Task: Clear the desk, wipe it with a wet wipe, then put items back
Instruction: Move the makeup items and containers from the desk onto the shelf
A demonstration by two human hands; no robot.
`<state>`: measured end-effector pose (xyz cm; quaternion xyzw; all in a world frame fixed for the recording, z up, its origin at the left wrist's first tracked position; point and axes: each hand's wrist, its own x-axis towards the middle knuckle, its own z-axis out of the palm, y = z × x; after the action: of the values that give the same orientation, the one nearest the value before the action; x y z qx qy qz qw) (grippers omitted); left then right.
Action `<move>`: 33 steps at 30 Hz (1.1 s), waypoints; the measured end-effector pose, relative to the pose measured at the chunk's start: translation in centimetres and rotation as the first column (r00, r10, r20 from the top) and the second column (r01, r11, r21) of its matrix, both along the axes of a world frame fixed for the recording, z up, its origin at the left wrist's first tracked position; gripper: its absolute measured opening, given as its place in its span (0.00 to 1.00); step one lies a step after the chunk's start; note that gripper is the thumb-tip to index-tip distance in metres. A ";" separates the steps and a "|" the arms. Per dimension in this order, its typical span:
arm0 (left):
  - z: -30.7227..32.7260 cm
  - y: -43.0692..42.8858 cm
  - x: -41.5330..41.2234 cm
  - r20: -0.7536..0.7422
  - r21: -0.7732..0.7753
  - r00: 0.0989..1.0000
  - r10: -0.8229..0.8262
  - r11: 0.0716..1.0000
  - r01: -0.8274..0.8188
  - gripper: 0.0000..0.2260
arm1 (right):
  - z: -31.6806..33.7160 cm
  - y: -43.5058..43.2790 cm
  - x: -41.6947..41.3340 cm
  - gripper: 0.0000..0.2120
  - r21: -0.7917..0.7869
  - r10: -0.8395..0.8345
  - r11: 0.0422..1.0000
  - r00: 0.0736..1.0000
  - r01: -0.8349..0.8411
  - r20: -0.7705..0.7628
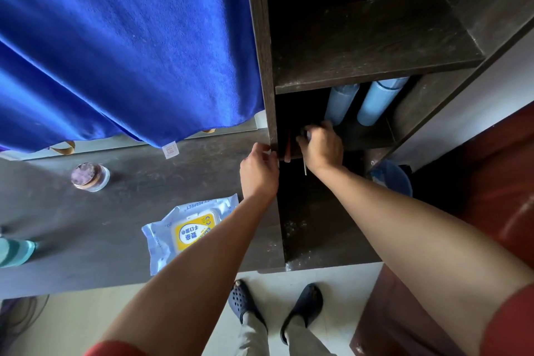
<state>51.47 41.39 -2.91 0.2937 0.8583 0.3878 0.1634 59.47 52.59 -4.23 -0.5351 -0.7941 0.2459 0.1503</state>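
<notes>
The dark wooden desk (121,211) carries a wet wipe pack (187,228) with a yellow lid, partly under my left forearm. A glass jar (90,177) with a cork lid stands further back. My left hand (260,173) curls its fingers around the front edge of the shelf unit's side panel (264,66). My right hand (323,149) is inside the low shelf compartment, closed around a thin stick (305,167) that hangs below the fist; something small and pale shows at its fingertips. A thin red item (287,147) stands upright between the two hands.
A blue towel (115,37) hangs over the back of the desk. Two light blue cylinders (375,101) lean in the compartment behind my right hand. A teal striped object (14,251) lies at the desk's left edge. A blue bin (394,178) and a red-brown seat (476,225) are on the right.
</notes>
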 end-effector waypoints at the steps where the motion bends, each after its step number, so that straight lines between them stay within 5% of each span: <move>1: 0.0 0.0 -0.1 -0.004 0.001 1.000 -0.002 1.000 0.002 0.07 | 0.0 0.2 -0.3 0.15 -0.008 -0.003 1.000 1.000 0.003 0.007; 10: 1.0 -2.5 -1.2 0.057 -0.054 0.998 -0.038 0.998 0.041 0.09 | 0.8 -0.3 0.7 0.16 -0.005 0.033 0.999 0.998 -0.032 0.046; 22: 1.0 -15.1 -8.1 -0.093 -0.185 0.994 -0.065 0.982 0.046 0.04 | 2.9 -11.0 0.9 0.08 0.313 0.251 0.927 0.961 -0.205 -0.115; 33: -0.6 -29.8 -23.3 -0.169 -0.328 0.983 -0.068 0.945 0.009 0.05 | -0.6 -23.2 -15.3 0.12 0.121 0.413 0.902 0.910 -0.415 0.040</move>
<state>28.17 11.64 -3.49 0.3131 0.9157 0.2096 0.1399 44.15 29.35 -4.85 -0.3451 -0.9046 0.2177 0.1232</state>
